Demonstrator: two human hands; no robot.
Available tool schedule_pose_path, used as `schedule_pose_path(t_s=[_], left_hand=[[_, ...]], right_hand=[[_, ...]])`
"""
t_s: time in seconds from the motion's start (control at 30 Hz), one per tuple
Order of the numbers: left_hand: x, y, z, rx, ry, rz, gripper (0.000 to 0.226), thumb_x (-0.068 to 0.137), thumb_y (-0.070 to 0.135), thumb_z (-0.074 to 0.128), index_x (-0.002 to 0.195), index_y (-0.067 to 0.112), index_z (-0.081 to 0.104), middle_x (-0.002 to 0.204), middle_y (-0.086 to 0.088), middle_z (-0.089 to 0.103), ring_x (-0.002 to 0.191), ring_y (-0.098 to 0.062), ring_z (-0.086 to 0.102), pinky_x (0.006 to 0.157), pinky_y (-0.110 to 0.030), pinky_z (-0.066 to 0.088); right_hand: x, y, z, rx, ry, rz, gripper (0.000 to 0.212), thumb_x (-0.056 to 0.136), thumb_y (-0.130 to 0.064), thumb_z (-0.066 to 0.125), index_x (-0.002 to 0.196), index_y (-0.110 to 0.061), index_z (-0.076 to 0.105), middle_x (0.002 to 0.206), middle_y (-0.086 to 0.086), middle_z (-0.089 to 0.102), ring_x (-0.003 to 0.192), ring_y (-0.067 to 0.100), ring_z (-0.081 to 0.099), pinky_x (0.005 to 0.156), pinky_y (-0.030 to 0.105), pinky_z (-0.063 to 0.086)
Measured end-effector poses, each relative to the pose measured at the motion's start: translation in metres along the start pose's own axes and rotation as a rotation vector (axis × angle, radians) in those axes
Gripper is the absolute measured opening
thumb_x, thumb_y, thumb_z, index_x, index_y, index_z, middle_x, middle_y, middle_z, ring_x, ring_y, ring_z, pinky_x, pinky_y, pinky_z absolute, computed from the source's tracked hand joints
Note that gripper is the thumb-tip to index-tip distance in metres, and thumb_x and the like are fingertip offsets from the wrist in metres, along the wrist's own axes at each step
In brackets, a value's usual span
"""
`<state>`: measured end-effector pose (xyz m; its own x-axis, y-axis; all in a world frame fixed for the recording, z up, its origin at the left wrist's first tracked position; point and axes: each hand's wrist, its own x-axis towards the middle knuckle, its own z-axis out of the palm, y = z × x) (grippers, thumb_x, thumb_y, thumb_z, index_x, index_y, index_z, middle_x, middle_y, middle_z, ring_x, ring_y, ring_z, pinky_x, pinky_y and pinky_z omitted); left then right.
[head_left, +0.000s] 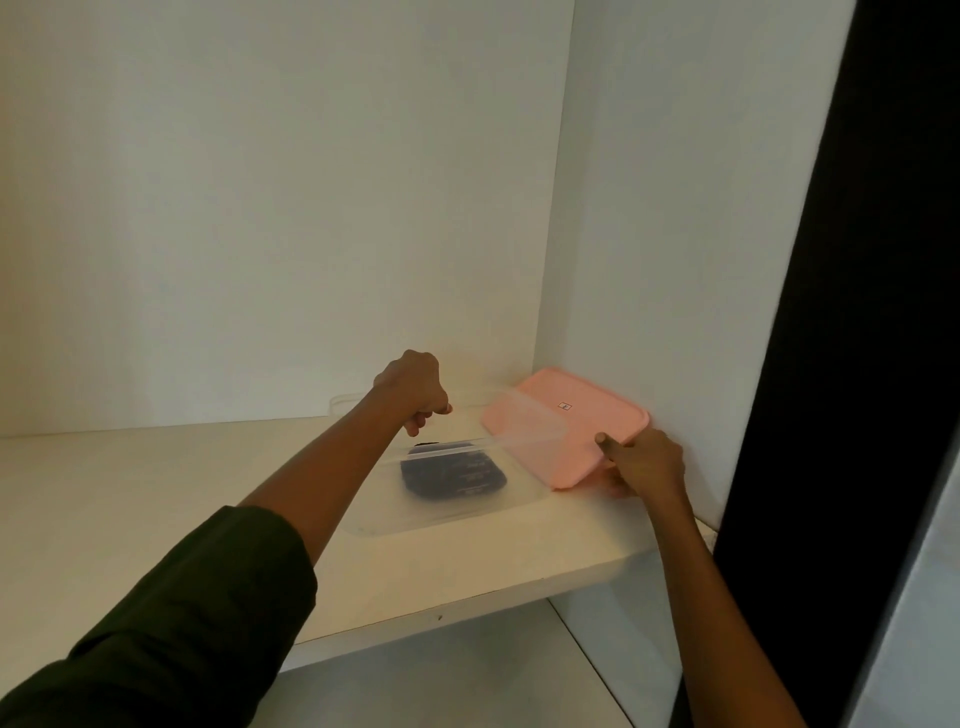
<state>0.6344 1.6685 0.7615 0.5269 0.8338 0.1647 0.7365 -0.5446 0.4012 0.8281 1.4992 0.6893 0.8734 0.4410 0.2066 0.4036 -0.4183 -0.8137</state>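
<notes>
The light, stiff pink lid (597, 410) is pinched at its near edge by the right hand (644, 462), at the shelf's (156, 493) right end over the clear container (452, 514). Whether the left hand (415, 389) holds anything cannot be told.

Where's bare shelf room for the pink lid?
Free: the shelf left of the clear container, back to the rear wall; a narrow strip along the front edge. Crowded: right corner, where the right hand holds the pink lid by the side wall.

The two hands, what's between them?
Head view: the pink lid and the clear box rim lie between left hand and right hand.
</notes>
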Motion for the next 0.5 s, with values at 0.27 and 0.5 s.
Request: schedule_pose_path(t_s=[0.27,0.5], left_hand=[[-0.005,-0.015,-0.013,-0.094,0.062,-0.024,0.033,0.084,0.023,0.069,0.062,0.007,0.050,0.057,-0.006,0.059,0.046,-0.018,0.061,0.071,-0.032,0.059],[-0.010,-0.028,-0.030,-0.400,0.082,-0.067,0.025,0.085,0.022,0.066,0.078,-0.001,0.066,0.072,-0.012,0.067,0.051,-0.017,0.063,0.066,-0.028,0.056]], right_hand=[[0.012,-0.026,-0.005,0.273,0.048,-0.027,0.012,0.083,-0.011,0.067,0.080,0.000,0.064,0.085,0.021,0.072,0.073,0.036,0.071,0.076,0.049,0.059],[0.012,-0.075,-0.023,0.116,0.301,-0.355,0.022,0.087,-0.016,0.059,0.087,0.004,0.066,0.079,0.021,0.071,0.071,0.035,0.069,0.073,0.042,0.058]])
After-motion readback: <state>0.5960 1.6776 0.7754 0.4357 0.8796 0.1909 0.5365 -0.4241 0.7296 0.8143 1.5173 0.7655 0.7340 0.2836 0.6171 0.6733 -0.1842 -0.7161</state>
